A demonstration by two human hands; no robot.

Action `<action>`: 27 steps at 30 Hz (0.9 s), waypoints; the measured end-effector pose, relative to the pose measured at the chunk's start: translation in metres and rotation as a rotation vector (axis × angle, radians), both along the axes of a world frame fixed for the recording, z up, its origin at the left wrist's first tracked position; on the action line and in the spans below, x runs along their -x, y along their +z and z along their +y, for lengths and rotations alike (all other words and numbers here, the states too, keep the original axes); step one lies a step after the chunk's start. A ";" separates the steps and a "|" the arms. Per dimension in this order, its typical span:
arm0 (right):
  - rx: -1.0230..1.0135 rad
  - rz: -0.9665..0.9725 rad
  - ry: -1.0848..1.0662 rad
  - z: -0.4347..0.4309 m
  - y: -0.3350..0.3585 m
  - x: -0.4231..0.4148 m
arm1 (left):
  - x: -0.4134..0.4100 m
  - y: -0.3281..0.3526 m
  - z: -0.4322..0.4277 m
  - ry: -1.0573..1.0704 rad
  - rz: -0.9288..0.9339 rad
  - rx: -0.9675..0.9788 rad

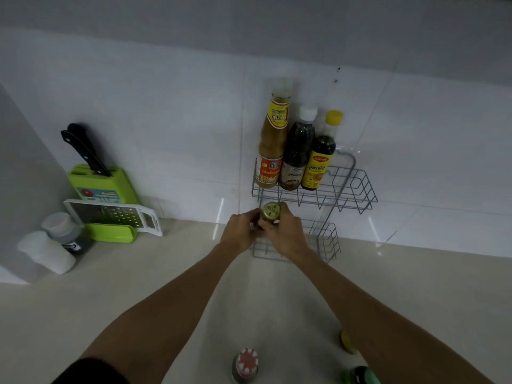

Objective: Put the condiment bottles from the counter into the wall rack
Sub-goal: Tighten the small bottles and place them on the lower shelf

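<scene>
A grey wire wall rack (357, 187) with two tiers hangs on the white tiles. Its upper tier holds three bottles: a tall orange-brown sauce bottle (273, 145), a dark bottle with a white cap (297, 156) and a dark bottle with a yellow cap (321, 159). Both my hands hold a small gold-capped bottle (271, 212) at the lower tier (327, 239). My left hand (241, 234) grips its left side and my right hand (282, 234) wraps its right side. The bottle's body is hidden by my fingers.
On the counter near me stand a red-and-white capped bottle (246, 364), a yellow-capped one (347, 342) behind my right forearm and a green-capped one (360, 376). At the left are a green knife block (102, 184), a grater (116, 217) and two white-lidded jars (55, 242).
</scene>
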State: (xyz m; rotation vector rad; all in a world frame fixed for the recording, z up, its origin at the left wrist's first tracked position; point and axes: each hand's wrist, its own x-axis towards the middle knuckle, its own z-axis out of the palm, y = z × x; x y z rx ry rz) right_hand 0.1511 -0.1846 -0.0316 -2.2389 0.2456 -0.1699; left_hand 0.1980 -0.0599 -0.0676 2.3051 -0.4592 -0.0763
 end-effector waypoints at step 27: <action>0.129 0.279 0.096 -0.008 0.006 0.004 | 0.023 0.007 0.031 0.108 0.105 -0.046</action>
